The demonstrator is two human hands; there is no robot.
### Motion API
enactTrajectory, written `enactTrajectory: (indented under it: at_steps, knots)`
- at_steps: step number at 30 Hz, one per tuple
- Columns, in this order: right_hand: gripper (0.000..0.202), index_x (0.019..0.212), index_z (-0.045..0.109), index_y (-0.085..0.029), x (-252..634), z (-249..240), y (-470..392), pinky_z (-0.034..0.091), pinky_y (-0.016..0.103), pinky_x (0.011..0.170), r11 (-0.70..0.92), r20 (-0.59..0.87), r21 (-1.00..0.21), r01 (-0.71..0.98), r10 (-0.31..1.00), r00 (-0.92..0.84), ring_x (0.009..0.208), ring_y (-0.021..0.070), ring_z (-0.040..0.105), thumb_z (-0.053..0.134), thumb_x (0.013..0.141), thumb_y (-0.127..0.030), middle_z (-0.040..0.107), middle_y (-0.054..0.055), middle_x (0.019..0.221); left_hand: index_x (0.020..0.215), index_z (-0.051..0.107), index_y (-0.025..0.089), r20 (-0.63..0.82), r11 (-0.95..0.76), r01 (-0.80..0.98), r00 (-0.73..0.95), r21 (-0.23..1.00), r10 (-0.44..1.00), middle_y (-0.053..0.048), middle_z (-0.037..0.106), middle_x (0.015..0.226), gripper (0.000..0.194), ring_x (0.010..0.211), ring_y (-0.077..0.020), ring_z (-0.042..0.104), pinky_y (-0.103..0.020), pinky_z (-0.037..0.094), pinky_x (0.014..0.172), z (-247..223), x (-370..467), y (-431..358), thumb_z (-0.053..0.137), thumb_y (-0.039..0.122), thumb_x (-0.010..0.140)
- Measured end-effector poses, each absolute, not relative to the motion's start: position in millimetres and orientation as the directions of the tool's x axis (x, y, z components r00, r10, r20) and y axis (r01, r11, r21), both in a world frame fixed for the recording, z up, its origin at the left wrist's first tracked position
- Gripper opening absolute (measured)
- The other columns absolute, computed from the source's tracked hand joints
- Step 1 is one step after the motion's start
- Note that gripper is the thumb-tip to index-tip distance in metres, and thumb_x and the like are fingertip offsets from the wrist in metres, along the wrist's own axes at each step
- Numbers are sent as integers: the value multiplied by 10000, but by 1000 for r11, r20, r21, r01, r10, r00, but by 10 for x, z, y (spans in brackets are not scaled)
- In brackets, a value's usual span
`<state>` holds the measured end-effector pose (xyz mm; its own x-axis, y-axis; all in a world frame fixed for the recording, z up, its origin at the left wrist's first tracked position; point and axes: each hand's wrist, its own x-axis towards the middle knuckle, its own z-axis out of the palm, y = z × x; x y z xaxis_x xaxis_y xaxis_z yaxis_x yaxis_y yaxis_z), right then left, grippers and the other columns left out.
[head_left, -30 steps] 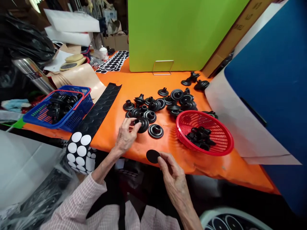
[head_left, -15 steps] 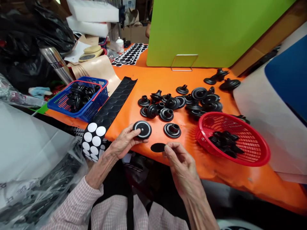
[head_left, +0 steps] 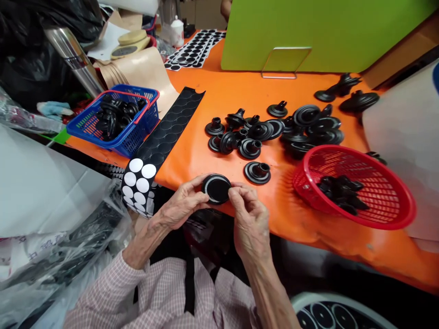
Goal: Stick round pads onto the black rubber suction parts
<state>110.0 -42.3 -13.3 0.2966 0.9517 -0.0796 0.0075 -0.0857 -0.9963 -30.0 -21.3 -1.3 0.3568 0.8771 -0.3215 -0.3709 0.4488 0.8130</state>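
My left hand (head_left: pixel 185 201) is closed on the edge of a round black plastic part, its flat face turned up and showing a pale ring. A round black sticker (head_left: pixel 218 189) lies over the middle of that face. At the right edge, the fingers of my right hand (head_left: pixel 248 212) pinch the sticker's rim. Just beyond my hands a similar black part (head_left: pixel 257 172) stands stem up on the orange table (head_left: pixel 185 160). To the left runs a black strip of round stickers (head_left: pixel 171 130), its front end curling over the edge with white circles showing.
A red basket (head_left: pixel 408 205) holding black pieces stands at the right, a blue basket (head_left: pixel 132 137) of black parts at the left. Several black parts (head_left: pixel 236 139) cluster mid-table. A green board (head_left: pixel 291 32) rises behind; a steel flask (head_left: pixel 73 59) leans at back left.
My right hand has brought the sticker up and left onto the face of the black part. My left hand has shifted slightly right with the part, and the view has tilted down.
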Motion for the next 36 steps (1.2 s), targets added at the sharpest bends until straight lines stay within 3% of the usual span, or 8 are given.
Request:
enactTrajectory:
  at_steps: [9,18,25,31,36]
  knots:
    - [252,729,621,-178,1043,-138,-420,487,336,825,-109,-112,-994,-27,940,322,924,187,572,618,768,-427,563,61,978,1054,696,193,-354,464,-389,323,796,878,-66,662,1165,382,1035,-246,643,-355,557,849,4,-276,-221,694,147,675]
    - [196,763,583,-185,998,-183,-437,500,324,769,-59,-20,-993,103,940,341,876,175,571,572,821,-372,555,53,950,1131,674,178,-317,439,-403,335,803,887,-95,649,1193,381,1031,-256,639,-368,563,836,-62,-298,-231,692,218,753]
    - [143,793,540,-200,934,-286,-438,505,343,746,74,197,-942,328,912,359,847,177,565,519,879,-313,545,44,895,1139,666,152,-302,398,-403,281,825,911,-102,664,1160,369,997,-234,650,-323,575,791,-87,-284,-257,694,245,783]
    - [88,832,482,-218,904,-358,-433,499,345,735,222,428,-790,572,867,255,869,186,564,474,918,-208,558,55,887,1126,672,141,-324,378,-401,196,835,925,-104,681,1123,411,1001,-249,650,-332,570,797,-59,-262,-276,731,258,737]
    - [93,851,477,-209,831,-403,-417,508,339,740,261,517,-702,663,827,221,889,191,567,446,935,-187,564,86,915,1098,682,131,-344,371,-412,140,832,928,-105,683,1111,426,1010,-253,643,-330,566,799,-60,-271,-289,758,266,701]
